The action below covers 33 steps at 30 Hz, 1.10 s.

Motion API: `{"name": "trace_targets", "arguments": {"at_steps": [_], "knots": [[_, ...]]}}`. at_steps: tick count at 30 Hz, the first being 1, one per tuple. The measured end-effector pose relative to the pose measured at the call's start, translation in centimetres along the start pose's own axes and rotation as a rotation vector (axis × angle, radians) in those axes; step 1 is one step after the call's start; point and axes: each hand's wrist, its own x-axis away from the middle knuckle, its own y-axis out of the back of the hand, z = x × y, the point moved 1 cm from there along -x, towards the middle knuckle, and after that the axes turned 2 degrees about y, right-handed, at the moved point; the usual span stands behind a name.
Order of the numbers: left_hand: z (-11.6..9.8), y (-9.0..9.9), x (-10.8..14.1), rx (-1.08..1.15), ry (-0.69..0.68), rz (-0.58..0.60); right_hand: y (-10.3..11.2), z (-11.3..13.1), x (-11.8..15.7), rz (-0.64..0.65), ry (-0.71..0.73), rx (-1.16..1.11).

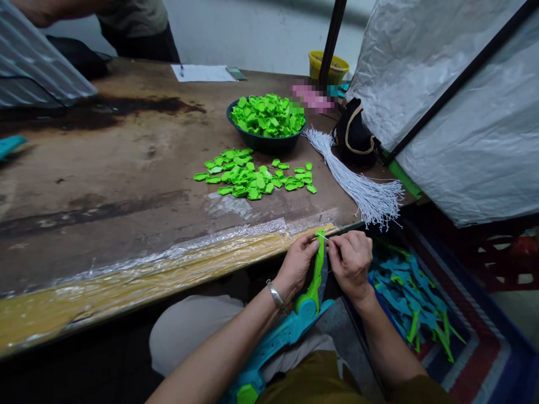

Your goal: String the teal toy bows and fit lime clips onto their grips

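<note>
A blue plastic piece [280,331] with a long green arm [315,275] lies across the person's lap, the green arm pointing up to the table edge. My left hand [297,261], with a bracelet at the wrist, pinches the green arm near its top end. Just to the right, my right hand [351,258] has its fingers closed on a thin white cord [322,236], which passes at the tip of the green arm. Part of the cord is hidden by the right fingers.
On the table [105,168] are a bowl [272,143] of green pieces, loose green pieces [248,177], a white cord bundle [362,188] and a black pouch [356,134]. Blue and green parts [410,292] lie at right. Another person [138,28] stands behind the table.
</note>
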Motion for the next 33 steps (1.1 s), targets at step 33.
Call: {"name": "trace_targets", "arguments": {"at_steps": [33], "knots": [[-10.6,6.3,6.8,-0.784,-0.470,-0.552,-2.3,0.2,-1.8,0.417,-0.572,-0.153]]}}
